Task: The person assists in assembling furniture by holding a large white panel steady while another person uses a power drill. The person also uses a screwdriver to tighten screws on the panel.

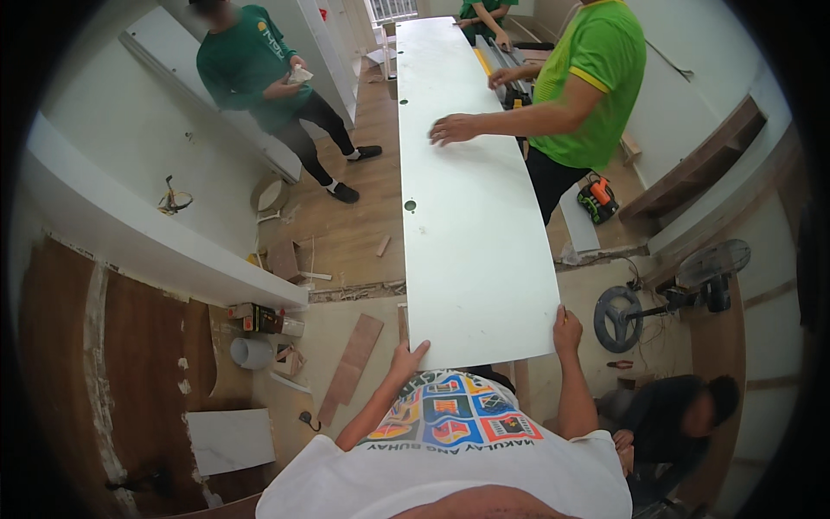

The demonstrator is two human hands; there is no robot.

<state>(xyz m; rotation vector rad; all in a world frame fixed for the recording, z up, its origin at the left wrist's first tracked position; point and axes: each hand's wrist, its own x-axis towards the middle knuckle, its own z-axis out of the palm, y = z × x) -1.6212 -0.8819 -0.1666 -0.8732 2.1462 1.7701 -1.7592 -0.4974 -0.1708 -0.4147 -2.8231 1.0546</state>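
Observation:
A long white panel (480, 268) stretches away from my body, with several round holes along its left edge. My left hand (408, 357) grips its near left corner, the thumb lying on top. At the near right corner, my right hand (567, 331) is closed round the edge. My fingers under the panel are hidden. Farther along, a co-worker in a bright green shirt (592, 86) stands at the right side, one hand (454, 129) over the panel's surface; whether it touches is unclear.
A person in dark green (246, 69) stands at the left; another person (679, 424) crouches at lower right. A pedestal fan (666, 294) stands right. Wooden boards (350, 363), a white bucket (251, 353) and a marbled tile (231, 441) lie left. A power tool (596, 199) sits beyond the floor seam.

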